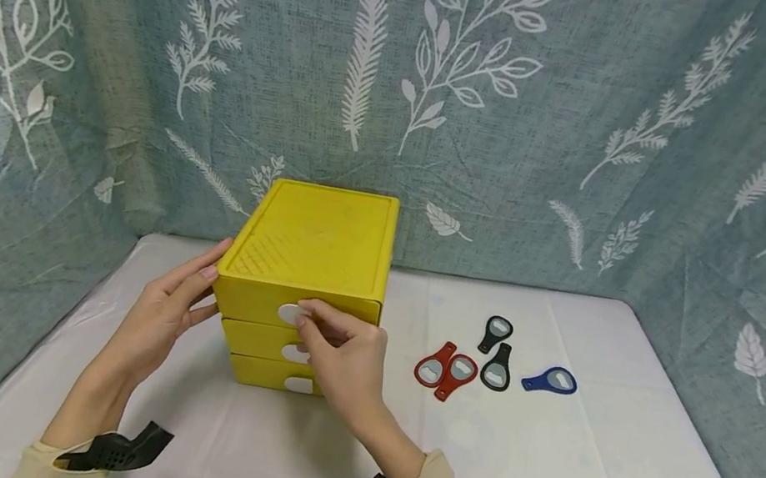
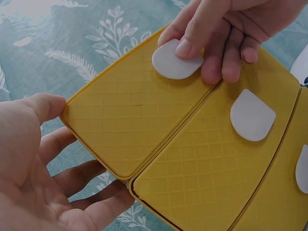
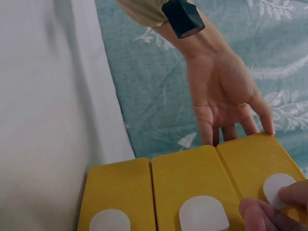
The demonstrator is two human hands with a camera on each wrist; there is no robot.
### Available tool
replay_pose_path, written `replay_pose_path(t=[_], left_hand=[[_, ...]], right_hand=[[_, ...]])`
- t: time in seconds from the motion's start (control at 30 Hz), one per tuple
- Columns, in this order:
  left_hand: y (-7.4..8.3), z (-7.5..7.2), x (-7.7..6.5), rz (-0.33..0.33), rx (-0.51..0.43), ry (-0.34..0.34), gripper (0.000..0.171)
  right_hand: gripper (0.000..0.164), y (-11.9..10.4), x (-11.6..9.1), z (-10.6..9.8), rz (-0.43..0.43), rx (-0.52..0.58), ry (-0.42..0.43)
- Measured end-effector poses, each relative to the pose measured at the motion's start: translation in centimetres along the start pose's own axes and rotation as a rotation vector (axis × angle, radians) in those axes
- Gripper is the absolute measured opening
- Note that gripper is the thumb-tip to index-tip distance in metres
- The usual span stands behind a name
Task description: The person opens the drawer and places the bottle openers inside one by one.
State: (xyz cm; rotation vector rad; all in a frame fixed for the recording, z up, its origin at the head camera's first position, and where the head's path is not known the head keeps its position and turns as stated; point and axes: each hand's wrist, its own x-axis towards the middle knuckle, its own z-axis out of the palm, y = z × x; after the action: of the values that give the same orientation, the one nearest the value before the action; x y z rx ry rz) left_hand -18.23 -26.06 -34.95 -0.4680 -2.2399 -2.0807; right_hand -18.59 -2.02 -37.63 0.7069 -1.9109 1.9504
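Head view: leafy curtain (image 1: 308,49) hung past the white counter's (image 1: 541,477) far edge; right fingers (image 1: 342,320) pinched a tab (image 1: 288,313), left fingers (image 1: 195,259), apart, touched the yellow cabinet (image 1: 323,233).

The drawer box (image 2: 130,115) looks plastic, grid-textured; its white handles (image 2: 252,115), smooth.

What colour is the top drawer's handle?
White; the top drawer's handle shows best in the left wrist view.
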Motion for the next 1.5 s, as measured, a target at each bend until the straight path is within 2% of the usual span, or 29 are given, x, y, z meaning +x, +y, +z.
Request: replay_pose_path(t=[0.07,0.23,0.3,0.53,0.87,0.97,1.17,1.27,1.5], left_hand=[[0.0,0.0,0.0,0.0,0.002,-0.001,0.053],[0.1,0.0,-0.1,0.002,0.0,0.0,0.054],[0.0,0.0,-0.1,0.005,-0.004,-0.002,0.053],[0.0,-0.1,-0.2,-0.009,-0.003,-0.002,0.053],[0.0,-0.1,-0.5,-0.018,0.016,0.007,0.053],[0.0,-0.1,-0.6,-0.013,0.028,0.011,0.052],[0.0,0.1,-0.3,-0.015,0.036,0.014,0.052],[0.0,0.2,-0.2,-0.023,0.042,0.017,0.053],[0.1,0.0,-0.1,-0.022,0.035,0.021,0.052]], right_hand=[[0.014,-0.8,0.0,0.0,-0.001,-0.012,0.003],[0.015,-0.9,0.1,0.0,0.007,-0.005,-0.001],[0.015,-0.1,0.1,-0.1,0.013,0.008,-0.013],[0.015,0.0,0.3,-0.7,0.067,0.058,-0.077],[0.02,0.0,0.1,-1.1,0.114,0.056,-0.146],[0.027,0.1,-0.4,-1.4,0.087,0.057,-0.169],[0.038,0.1,-1.9,-1.9,0.016,0.053,-0.14],[0.035,-0.1,-2.2,-2.1,0.06,0.042,-0.178],[0.034,0.5,-2.6,-3.1,0.23,-0.031,-0.33]])
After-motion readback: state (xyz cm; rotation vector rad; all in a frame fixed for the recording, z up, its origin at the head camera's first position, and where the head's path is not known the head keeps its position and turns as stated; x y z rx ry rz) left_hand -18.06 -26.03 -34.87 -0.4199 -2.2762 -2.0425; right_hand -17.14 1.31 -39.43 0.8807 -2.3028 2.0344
